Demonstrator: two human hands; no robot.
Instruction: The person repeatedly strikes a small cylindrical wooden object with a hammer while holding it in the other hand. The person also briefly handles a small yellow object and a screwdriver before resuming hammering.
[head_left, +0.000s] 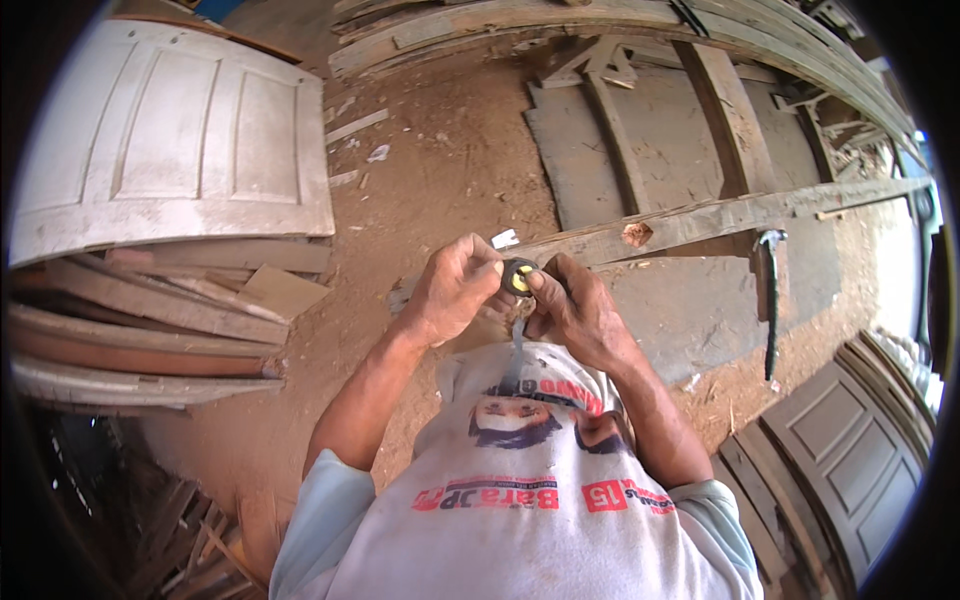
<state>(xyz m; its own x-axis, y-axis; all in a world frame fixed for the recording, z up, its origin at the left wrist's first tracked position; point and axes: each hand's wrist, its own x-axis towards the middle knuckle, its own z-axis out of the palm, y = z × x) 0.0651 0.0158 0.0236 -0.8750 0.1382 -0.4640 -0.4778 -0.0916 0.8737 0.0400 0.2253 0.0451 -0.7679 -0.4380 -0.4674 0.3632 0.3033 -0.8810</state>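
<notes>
Between my hands, in front of my chest, is a small round black-and-yellow thing [518, 278]; whether it is a tape measure or a roll of tape I cannot tell. My left hand [458, 290] pinches its left side between thumb and fingers. From the other side my right hand [578, 305] grips it, the thumb pressed on the yellow face. A narrow grey strip [517, 350] hangs below it against my shirt. Just beyond my hands runs a long wooden beam [700, 222], with a reddish broken patch on it.
A hammer [771, 300] with a dark handle hangs by its head at the beam on the right. Grey boards [690, 310] lie beneath. At left, a white panelled door [170, 130] rests above stacked planks [150, 310]. Another panelled door [850, 450] leans at lower right.
</notes>
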